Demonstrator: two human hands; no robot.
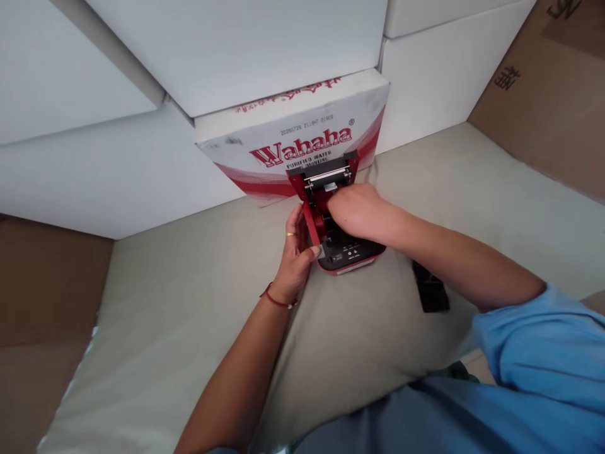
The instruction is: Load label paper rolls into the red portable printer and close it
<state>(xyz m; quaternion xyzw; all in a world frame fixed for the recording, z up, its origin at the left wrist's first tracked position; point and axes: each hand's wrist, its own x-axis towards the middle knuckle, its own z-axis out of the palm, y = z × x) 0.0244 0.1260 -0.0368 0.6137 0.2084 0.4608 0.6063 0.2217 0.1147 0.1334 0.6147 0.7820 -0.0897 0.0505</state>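
Note:
A small red and black label printer (347, 252) stands on the cloth-covered surface with its lid (324, 173) raised, showing a roller inside. My left hand (295, 255) grips the printer's left side, thumb on the near left corner and fingers along the outer wall. Into the open compartment reaches my right hand (357, 211), closed with its fingers curled down. The fingertips and anything between them are hidden by the hand itself.
Behind the printer is a white and red Wahaha water carton (302, 145), below stacked white boxes (265, 50). Brown cardboard boxes stand at left (47, 328) and right (553, 94). A black object (430, 290) lies on the beige cloth (179, 302) under my right forearm.

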